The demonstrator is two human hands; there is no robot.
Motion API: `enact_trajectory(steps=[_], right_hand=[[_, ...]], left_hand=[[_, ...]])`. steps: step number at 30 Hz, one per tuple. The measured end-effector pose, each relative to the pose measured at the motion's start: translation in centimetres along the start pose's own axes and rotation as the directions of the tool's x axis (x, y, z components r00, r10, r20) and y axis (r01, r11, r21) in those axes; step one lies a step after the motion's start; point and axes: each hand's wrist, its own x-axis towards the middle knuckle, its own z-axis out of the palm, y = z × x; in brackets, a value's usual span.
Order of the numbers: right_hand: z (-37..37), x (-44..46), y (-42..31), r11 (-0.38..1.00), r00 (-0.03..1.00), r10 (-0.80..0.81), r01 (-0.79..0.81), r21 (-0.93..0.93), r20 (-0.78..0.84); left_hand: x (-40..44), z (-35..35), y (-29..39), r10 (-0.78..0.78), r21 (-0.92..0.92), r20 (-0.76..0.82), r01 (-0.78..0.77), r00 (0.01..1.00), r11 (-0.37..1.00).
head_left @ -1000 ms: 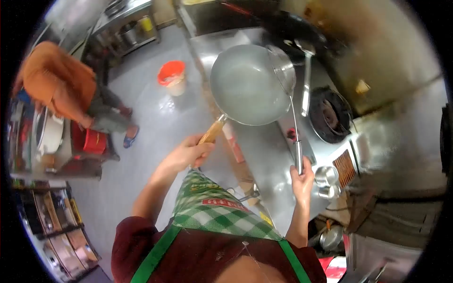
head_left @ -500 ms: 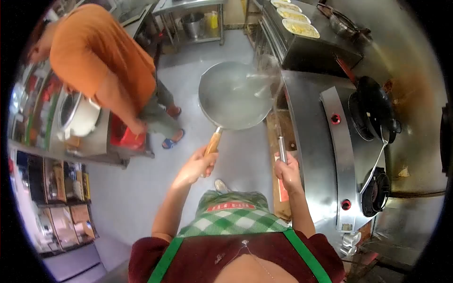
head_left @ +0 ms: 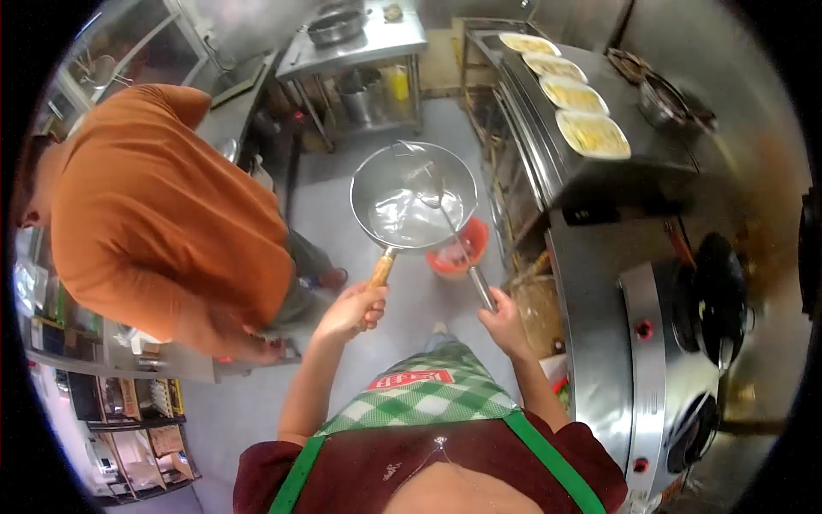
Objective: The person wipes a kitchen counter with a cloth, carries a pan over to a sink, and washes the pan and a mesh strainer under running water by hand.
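My left hand [head_left: 353,310] is closed round the wooden handle of a deep round metal pan [head_left: 364,218], held out in front of me above the floor. Shiny, clear-looking liquid lies in the pan. In my right hand [head_left: 503,321] is the steel grip of a long-handled metal strainer [head_left: 482,289]. Its head reaches into the pan; glare and blur hide its exact shape. Below the pan and the strainer's shaft, a red bucket [head_left: 473,236] stands on the floor, partly covered by both.
To my left, a person in an orange shirt [head_left: 171,214] bends over a counter. On my right is a steel stove [head_left: 599,343] with a black wok [head_left: 723,295]. Several filled white trays [head_left: 592,135] line the far right counter. A steel table [head_left: 377,43] stands ahead.
My view has moved forward toward the far table. The strainer's head has come from the pan's right rim into the pan. The red bucket has come into view below.
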Motion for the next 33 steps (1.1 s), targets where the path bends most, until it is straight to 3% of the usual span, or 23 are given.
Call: enact_trajectory(steps=[1,4,5,11,16,18,20,22,23,27,32,33], right_hand=[[-0.4,2.7,-0.9,0.999,1.000,-0.017,0.017,-0.047,0.010],[-0.6,10.8,-2.3,0.996,0.998,-0.011,0.005,0.094,0.069],[0.0,13.1,-4.0,0.992,0.995,-0.090,0.086,0.095,0.041],[1.5,28.7,-4.2,0.989,0.996,-0.024,0.012,0.146,0.080],[4.3,40.3,-5.1,0.991,1.000,0.015,-0.014,0.131,-0.006],[4.7,44.5,-5.4,0.961,0.993,0.109,-0.093,0.261,-0.047],[4.6,48.7,-5.2,0.990,0.988,0.041,-0.020,0.142,-0.148],[3.5,51.4,-6.2,0.982,0.972,0.147,-0.122,0.143,-0.183],[3.1,53.2,-6.9,0.975,0.961,0.189,-0.160,0.151,-0.201],[1.4,59.9,-5.9,0.968,0.928,0.153,-0.072,0.240,-0.339],[-2.7,68.4,-6.3,0.976,0.871,0.196,-0.128,0.178,-0.451],[-4.0,70.5,-6.3,0.978,0.866,0.184,-0.115,0.171,-0.466]], left_hand=[[1.1,-0.3,1.7,-0.011,0.000,-0.007,0.011,1.000,1.000],[4.8,-1.4,6.6,0.006,0.009,-0.032,-0.005,0.999,1.000],[6.0,-1.4,8.3,0.012,0.004,-0.054,-0.012,0.998,1.000],[17.6,-5.9,17.5,0.077,0.015,-0.039,-0.076,0.996,0.997],[28.7,-10.4,27.0,0.076,0.170,-0.014,-0.073,0.997,0.983],[32.9,-11.4,31.4,0.073,0.159,0.040,-0.079,0.996,0.984],[36.4,-11.5,35.5,0.032,0.156,0.083,-0.045,0.996,0.987],[40.4,-11.9,38.9,0.005,0.208,0.166,-0.040,0.986,0.977],[42.5,-11.7,40.8,0.003,0.232,0.184,-0.046,0.983,0.972],[50.7,-9.4,47.5,-0.036,0.273,0.220,-0.026,0.975,0.962],[62.6,-6.0,53.2,-0.099,0.321,0.294,0.000,0.951,0.947],[64.4,-4.6,54.4,-0.098,0.328,0.241,0.014,0.966,0.945]])
